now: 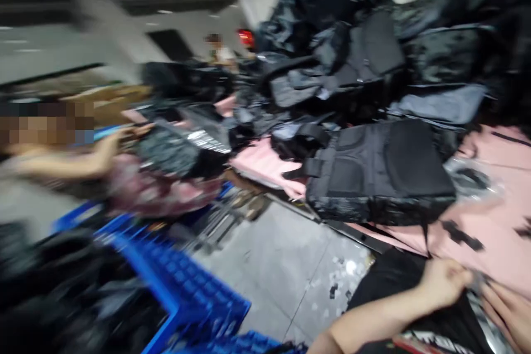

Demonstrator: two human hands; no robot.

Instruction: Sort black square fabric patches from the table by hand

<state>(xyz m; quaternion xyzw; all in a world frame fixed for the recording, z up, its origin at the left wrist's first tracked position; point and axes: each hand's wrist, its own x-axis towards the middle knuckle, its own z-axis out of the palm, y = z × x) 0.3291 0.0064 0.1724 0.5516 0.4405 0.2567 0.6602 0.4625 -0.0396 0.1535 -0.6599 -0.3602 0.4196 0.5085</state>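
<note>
This is looking like a bag factory or warehouse. Heaps of black bags [373, 171] are lying across the upper right, blue crates [182, 282] are sitting at lower left, and a person [62, 160] is working at left.

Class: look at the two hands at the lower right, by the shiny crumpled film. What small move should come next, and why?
Probably draw the shiny film slightly toward the body. The left hand is closed on its crumpled edge, the right hand lies close beside it, and it sits at the pink table's near edge, apart from the black backpack.
</note>
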